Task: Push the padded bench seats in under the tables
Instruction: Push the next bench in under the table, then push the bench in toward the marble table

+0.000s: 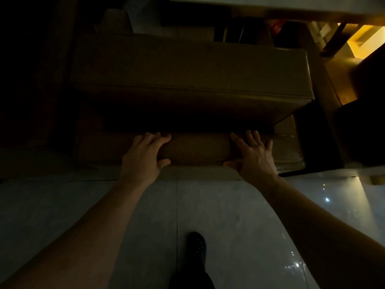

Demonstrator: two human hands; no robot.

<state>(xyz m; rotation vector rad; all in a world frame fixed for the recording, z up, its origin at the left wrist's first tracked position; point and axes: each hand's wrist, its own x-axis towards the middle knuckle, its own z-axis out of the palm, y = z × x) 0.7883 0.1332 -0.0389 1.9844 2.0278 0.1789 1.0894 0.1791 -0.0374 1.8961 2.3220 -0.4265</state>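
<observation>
A brown padded bench seat (198,150) stands low in front of me, its far part in shadow beneath a thick brown table top (187,67) that overhangs it. My left hand (143,155) lies on the seat's near edge, fingers curled over the top and thumb against the front face. My right hand (254,157) holds the same edge further right, fingers spread flat on the padding and thumb along the front. Both forearms reach in from the bottom of the view.
Pale glossy floor tiles (229,215) lie below my arms, with my dark shoe (196,245) on them. A dark piece of furniture (358,130) stands right of the bench. Wooden furniture legs (333,40) and a lit yellow patch show at upper right. The left side is very dark.
</observation>
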